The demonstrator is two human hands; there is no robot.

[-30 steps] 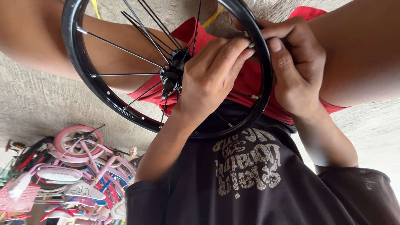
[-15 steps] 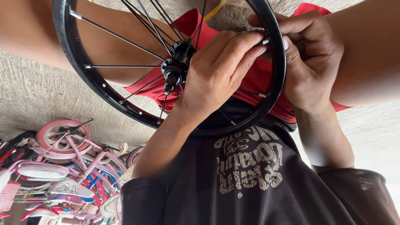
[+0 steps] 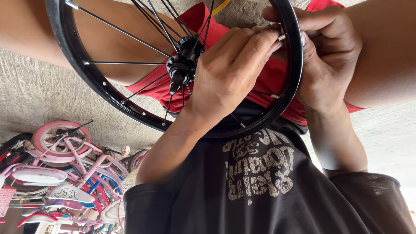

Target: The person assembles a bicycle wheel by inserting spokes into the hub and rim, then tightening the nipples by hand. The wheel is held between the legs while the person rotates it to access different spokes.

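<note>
The wheel rim (image 3: 82, 76) has slid right and a bit closer in the head view over the last second, so the hub (image 3: 184, 65) now sits nearer the middle. Both hands came along with it and haven't let go. The left hand (image 3: 234, 71) lies just right of the hub, its grip pinching a spoke end at the rim. The right hand (image 3: 329, 56) wraps the rim's far edge, fingers pressed together there. Looks like steady spoke fiddling, not a finished step. Pink kids' bikes (image 3: 65, 173) sit below the rim.

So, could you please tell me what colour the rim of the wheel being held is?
The rim is black, seen best in the head view, the only one.
</note>
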